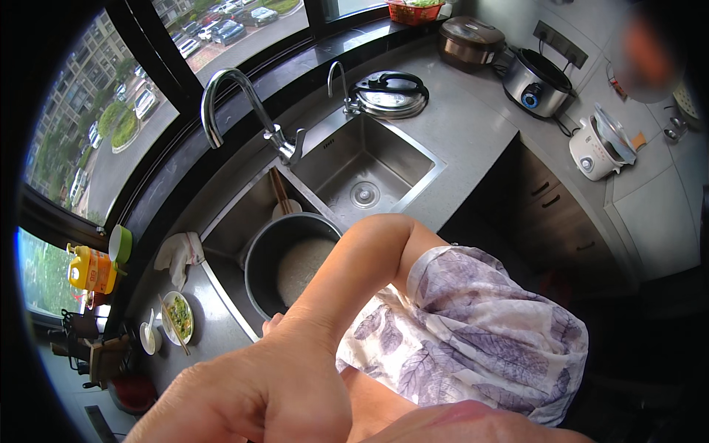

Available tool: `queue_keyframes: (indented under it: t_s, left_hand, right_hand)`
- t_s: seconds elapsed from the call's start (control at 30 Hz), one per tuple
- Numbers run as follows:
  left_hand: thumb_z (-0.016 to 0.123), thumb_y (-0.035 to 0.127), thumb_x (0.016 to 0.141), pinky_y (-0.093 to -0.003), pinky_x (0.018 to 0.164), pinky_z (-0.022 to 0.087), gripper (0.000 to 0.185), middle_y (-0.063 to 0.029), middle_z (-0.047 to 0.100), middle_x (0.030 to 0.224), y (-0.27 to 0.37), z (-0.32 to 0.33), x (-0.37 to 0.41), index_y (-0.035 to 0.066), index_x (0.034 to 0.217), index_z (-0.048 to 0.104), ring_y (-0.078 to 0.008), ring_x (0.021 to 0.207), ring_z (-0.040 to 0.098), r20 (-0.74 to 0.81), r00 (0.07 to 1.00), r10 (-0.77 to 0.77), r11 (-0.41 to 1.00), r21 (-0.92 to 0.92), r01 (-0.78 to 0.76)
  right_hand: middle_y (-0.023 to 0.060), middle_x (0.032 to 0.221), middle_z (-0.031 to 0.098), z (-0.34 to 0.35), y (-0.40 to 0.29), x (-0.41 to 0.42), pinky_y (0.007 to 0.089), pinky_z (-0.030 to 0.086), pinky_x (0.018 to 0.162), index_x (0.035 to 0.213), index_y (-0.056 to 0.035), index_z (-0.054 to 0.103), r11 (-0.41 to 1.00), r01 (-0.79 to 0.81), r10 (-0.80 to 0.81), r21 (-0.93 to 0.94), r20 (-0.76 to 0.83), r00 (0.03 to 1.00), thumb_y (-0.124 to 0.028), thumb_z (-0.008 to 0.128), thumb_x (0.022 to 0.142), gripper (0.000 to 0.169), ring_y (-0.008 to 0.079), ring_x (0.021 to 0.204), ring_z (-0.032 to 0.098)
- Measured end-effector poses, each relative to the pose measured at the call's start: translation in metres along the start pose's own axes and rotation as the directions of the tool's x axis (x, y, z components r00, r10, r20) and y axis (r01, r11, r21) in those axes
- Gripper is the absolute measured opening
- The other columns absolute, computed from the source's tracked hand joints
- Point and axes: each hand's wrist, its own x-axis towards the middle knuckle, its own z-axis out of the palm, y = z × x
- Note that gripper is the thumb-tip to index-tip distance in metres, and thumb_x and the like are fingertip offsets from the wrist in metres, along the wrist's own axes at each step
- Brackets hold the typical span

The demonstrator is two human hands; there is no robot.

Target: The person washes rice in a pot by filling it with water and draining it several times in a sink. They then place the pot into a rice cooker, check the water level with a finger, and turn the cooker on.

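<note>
A dark inner cooker pot [256, 271] stands tilted in the left sink basin [230, 235], with what looks like pale rice in cloudy water [302, 266] inside. My left hand [272, 323] is at the pot's near rim, fingers curled over it. The rest of that hand is hidden behind my right forearm. Close to the camera, my right hand [271, 393] is raised before my face, its fingers cut off by the bottom edge. Whether it holds anything is not visible. Behind the pot, a brown wooden-looking handle [281, 191] leans in the basin.
A chrome faucet [243, 83] arches over the sink beside the right basin [382, 160]. A pot lid [390, 94], rice cooker [471, 41] and slow cooker [537, 83] stand along the counter. At left are a cloth [180, 257], a food plate with chopsticks [180, 318] and a small bowl [149, 338].
</note>
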Motion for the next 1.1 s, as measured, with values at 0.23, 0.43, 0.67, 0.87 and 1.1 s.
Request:
queue_keyframes:
  t_s: [0.23, 0.43, 0.67, 0.87, 1.1]
  left_hand:
    - [0.049, 0.012, 0.069, -0.0306, 0.032, 0.036, 0.012, -0.0097, 0.051, 0.053, -0.004, -0.002, -0.003, 0.006, 0.058, 0.048, -0.0207, 0.040, 0.051, 0.004, 1.000, 0.000, 1.000, -0.021, 0.000]
    - [0.049, 0.012, 0.069, -0.0309, 0.033, 0.037, 0.012, -0.0098, 0.051, 0.054, -0.008, 0.007, -0.009, 0.006, 0.059, 0.048, -0.0210, 0.041, 0.052, 0.020, 1.000, 0.002, 0.999, -0.043, -0.001]
    - [0.049, 0.013, 0.069, -0.0314, 0.033, 0.038, 0.012, -0.0099, 0.052, 0.054, -0.003, 0.015, -0.028, 0.006, 0.059, 0.048, -0.0214, 0.042, 0.053, 0.082, 0.997, -0.011, 0.997, -0.074, 0.017]
    - [0.048, 0.019, 0.072, -0.0338, 0.042, 0.048, 0.012, -0.0120, 0.056, 0.059, 0.037, 0.037, -0.084, 0.008, 0.067, 0.049, -0.0244, 0.049, 0.058, 0.103, 0.977, -0.189, 0.971, 0.171, 0.170]
    - [0.041, 0.016, 0.070, -0.0291, 0.049, 0.053, 0.028, -0.0230, 0.059, 0.088, 0.055, 0.059, -0.127, -0.002, 0.091, 0.044, -0.0282, 0.066, 0.063, 0.029, 0.967, -0.253, 0.956, 0.159, 0.245]
  right_hand:
    - [0.0076, 0.079, 0.055, -0.002, -0.014, -0.025, 0.0261, 0.046, 0.055, 0.088, -0.0003, 0.054, 0.889, -0.381, 0.281, -0.254, -0.354, 0.892, 0.000, 0.061, 0.066, 0.023, 0.0129, 0.069, 0.056]
    - [0.0018, 0.060, 0.047, -0.022, -0.025, -0.097, 0.0301, 0.040, 0.048, 0.071, -0.0066, 0.045, -0.259, -0.020, 0.650, -0.966, -0.190, 0.736, -0.013, 0.062, 0.066, 0.018, 0.0161, 0.053, 0.053]
    - [0.0011, 0.053, 0.047, -0.020, -0.071, -0.133, 0.0275, 0.038, 0.051, 0.061, -0.0095, 0.042, -0.439, 0.300, 0.760, -0.847, -0.173, 0.626, -0.015, 0.053, 0.065, 0.013, 0.0142, 0.048, 0.051]
    - [-0.0004, 0.050, 0.042, -0.011, -0.111, -0.171, 0.0282, 0.032, 0.047, 0.060, -0.0104, 0.046, -0.502, 0.065, 0.735, -0.862, -0.386, 0.557, -0.026, 0.062, 0.073, 0.026, 0.0138, 0.046, 0.046]
    - [0.0114, 0.099, 0.050, 0.037, -0.175, -0.188, 0.0309, 0.046, 0.061, 0.104, -0.0009, 0.051, -0.737, -0.204, 0.441, -0.644, -0.687, 0.578, 0.010, 0.052, 0.067, 0.039, 0.0213, 0.063, 0.053]
